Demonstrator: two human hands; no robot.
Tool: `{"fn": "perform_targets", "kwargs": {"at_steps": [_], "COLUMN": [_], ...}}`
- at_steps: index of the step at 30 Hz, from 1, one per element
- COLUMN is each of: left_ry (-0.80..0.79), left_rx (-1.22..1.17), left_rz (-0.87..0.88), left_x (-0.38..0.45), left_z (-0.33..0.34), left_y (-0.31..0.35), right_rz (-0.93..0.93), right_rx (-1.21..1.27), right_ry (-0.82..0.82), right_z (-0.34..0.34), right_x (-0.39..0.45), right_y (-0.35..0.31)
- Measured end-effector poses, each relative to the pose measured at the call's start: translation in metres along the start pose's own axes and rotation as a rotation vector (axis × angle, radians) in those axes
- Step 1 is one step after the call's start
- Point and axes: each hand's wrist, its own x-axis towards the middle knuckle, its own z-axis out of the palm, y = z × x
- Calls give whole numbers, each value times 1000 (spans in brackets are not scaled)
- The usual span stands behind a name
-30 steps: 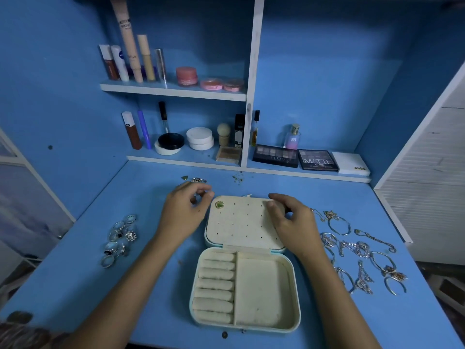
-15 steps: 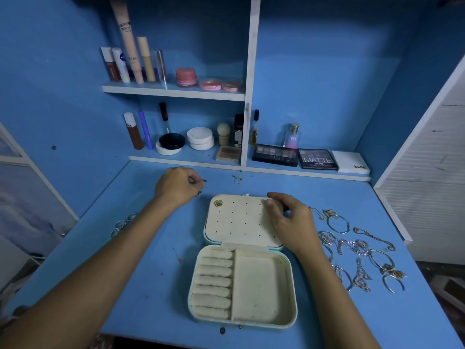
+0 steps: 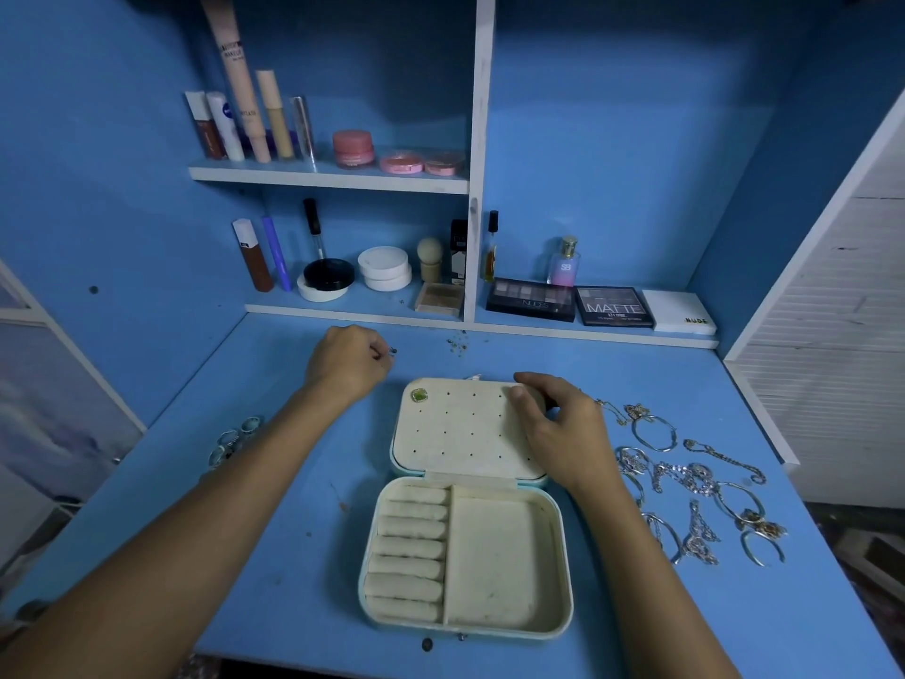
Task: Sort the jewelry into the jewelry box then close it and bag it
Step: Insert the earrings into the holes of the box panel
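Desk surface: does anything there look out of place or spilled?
Yes. A few tiny pieces lie scattered loose on the desk near the shelf edge, apart from the rings and the bracelets. They are too small to identify.

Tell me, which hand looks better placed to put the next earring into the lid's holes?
Probably the left. The left hand already pinches a small earring just beyond the open jewelry box, close to its holed lid. The right hand rests on the lid's far right corner, seemingly steadying it.
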Motion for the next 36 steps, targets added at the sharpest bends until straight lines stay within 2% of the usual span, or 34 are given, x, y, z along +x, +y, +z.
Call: {"fn": "perform_targets", "kwargs": {"at_steps": [6,13,19,30,36], "left_ry": [19,122,132,170,12], "left_rx": [-138,-297,-508,-511,-482], "left_rz": [40,200,200,324,370], "left_x": [1,-14,-33,-53,-61], "left_z": [-2,-17,-22,-18,-16], "left_y": [1,14,23,32,30], "right_rz": [4,6,4,-6,-5], "right_rx": [2,10,11,3,10], "right_ry": [-2,-5,-3,2,-1], "right_z": [0,0,0,0,0], "right_x": [0,0,0,0,0], "right_y": [1,1,1,1,2]}}
